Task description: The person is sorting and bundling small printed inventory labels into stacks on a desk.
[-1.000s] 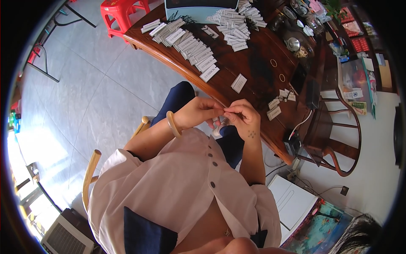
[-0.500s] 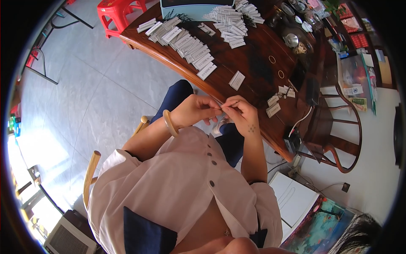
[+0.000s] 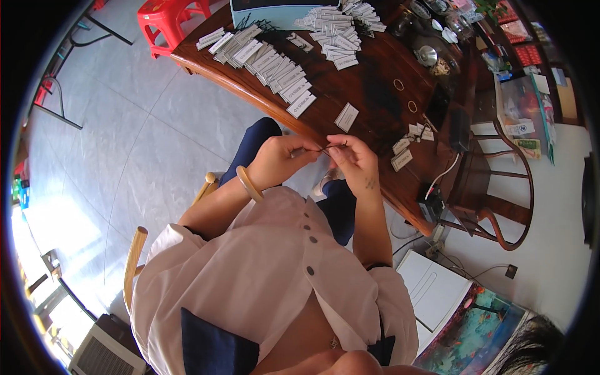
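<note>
Dark cord (image 3: 324, 149) pinched in left hand (image 3: 279, 160) and right hand (image 3: 358, 165), blue box (image 3: 284, 19), contents unclear

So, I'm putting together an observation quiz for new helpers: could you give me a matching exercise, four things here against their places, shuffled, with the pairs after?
1. Thin dark cord
2. Beige bangle
3. Red plastic stool
4. Light-blue box

A. On the grey floor, beside the wooden table
B. Held between the left hand and the right hand
C. On the tabletop, near white tags
D. Around the left hand's wrist

Pairs: 1-B, 2-D, 3-A, 4-C
</note>
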{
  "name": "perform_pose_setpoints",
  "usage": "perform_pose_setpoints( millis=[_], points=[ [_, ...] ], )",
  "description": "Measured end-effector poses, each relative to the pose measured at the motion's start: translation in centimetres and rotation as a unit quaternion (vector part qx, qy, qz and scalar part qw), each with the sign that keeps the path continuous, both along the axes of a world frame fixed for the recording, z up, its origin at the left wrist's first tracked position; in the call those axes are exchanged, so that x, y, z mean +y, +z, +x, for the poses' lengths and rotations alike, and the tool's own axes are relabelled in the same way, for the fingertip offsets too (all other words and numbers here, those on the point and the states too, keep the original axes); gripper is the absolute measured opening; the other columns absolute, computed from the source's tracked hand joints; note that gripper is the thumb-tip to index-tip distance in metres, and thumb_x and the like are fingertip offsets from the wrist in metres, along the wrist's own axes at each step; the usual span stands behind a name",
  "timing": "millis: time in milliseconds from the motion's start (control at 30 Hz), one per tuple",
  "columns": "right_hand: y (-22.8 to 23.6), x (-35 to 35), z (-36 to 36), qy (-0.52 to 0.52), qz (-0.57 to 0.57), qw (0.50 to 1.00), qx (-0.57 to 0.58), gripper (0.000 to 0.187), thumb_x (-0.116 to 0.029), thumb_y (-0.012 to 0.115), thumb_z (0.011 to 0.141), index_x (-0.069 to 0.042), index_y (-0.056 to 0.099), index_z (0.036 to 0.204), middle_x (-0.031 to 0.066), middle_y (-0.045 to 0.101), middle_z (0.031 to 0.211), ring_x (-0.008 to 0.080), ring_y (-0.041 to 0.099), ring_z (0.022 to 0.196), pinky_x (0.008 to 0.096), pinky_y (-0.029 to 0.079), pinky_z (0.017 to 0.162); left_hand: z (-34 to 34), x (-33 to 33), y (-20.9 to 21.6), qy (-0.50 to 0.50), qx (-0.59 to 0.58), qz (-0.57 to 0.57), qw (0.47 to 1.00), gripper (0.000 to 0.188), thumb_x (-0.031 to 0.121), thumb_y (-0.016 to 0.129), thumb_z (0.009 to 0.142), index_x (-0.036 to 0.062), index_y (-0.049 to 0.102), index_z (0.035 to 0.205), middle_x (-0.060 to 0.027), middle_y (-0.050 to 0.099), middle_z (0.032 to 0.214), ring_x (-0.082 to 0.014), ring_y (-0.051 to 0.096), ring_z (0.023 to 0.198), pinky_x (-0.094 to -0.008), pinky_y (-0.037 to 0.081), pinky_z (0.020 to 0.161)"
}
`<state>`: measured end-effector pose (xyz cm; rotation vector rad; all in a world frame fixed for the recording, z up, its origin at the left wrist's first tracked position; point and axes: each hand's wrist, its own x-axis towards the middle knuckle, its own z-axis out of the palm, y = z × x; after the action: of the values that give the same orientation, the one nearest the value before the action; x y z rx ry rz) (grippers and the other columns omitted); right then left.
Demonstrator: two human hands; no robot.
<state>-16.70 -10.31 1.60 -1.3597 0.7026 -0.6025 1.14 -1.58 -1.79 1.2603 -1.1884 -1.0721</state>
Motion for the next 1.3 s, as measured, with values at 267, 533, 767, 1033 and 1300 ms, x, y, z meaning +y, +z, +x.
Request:
perform_pose_setpoints(
  millis=[267, 533, 767, 1033, 1300],
  points=[
    [1.1, -4.3, 0.1, -0.079, -0.571, 0.757, 0.307, 0.044, -0.025, 0.079, 0.071, -0.011, 0.062, 0.109, 0.0042, 0.066, 0.103, 0.0248, 0.06, 0.097, 0.0418, 0.04, 0.089, 1.8, -6.4, 3.5, 0.139, -0.367, -0.131, 0.91, 0.019, 0.02, 0.071, 0.078, 0.0083, 0.071, 0.092, -0.0081, 0.069, 0.085, -0.0261, 0.064, 0.08, -0.0391, 0.052, 0.069],
    [0.5, -6.7, 0.3, -0.03, -0.576, 0.74, 0.347, 0.056, -0.029, 0.081, 0.067, -0.01, 0.059, 0.115, 0.0047, 0.066, 0.109, 0.025, 0.057, 0.109, 0.0498, 0.033, 0.102, 1.3, -5.3, 3.3, 0.167, -0.357, -0.257, 0.882, 0.036, 0.012, 0.076, 0.073, 0.0049, 0.064, 0.106, -0.0096, 0.065, 0.113, -0.0302, 0.06, 0.097, -0.0376, 0.05, 0.084],
    [0.2, -6.6, -0.1, -0.073, -0.561, 0.759, 0.322, 0.063, -0.03, 0.083, 0.066, -0.01, 0.056, 0.12, 0.0062, 0.066, 0.107, 0.0253, 0.06, 0.104, 0.0533, 0.029, 0.106, 0.4, -2.2, 2.0, 0.058, -0.052, -0.095, 0.992, 0.023, 0.003, 0.069, 0.084, 0.0005, 0.065, 0.106, -0.0086, 0.065, 0.112, -0.0167, 0.063, 0.091, -0.0285, 0.051, 0.078],
    [0.8, -3.9, -1.1, -0.111, -0.576, 0.782, 0.211, 0.067, -0.031, 0.084, 0.064, -0.01, 0.056, 0.121, 0.0062, 0.066, 0.109, 0.0247, 0.061, 0.103, 0.0531, 0.028, 0.108, -0.6, -2.3, 0.6, -0.019, 0.243, 0.027, 0.969, 0.035, 0.021, 0.057, 0.097, -0.0024, 0.055, 0.123, -0.0115, 0.062, 0.116, -0.0206, 0.063, 0.104, -0.0313, 0.051, 0.089],
    [0.0, 0.3, -0.2, -0.064, -0.568, 0.818, 0.074, 0.065, -0.023, 0.086, 0.062, -0.011, 0.056, 0.118, 0.0037, 0.065, 0.118, 0.0207, 0.062, 0.105, 0.0505, 0.024, 0.111, -0.9, -2.2, 0.7, -0.204, 0.461, 0.12, 0.855, 0.036, 0.023, 0.049, 0.101, -0.0069, 0.055, 0.119, -0.016, 0.062, 0.114, -0.0234, 0.063, 0.106, -0.0344, 0.052, 0.09]
  ],
)
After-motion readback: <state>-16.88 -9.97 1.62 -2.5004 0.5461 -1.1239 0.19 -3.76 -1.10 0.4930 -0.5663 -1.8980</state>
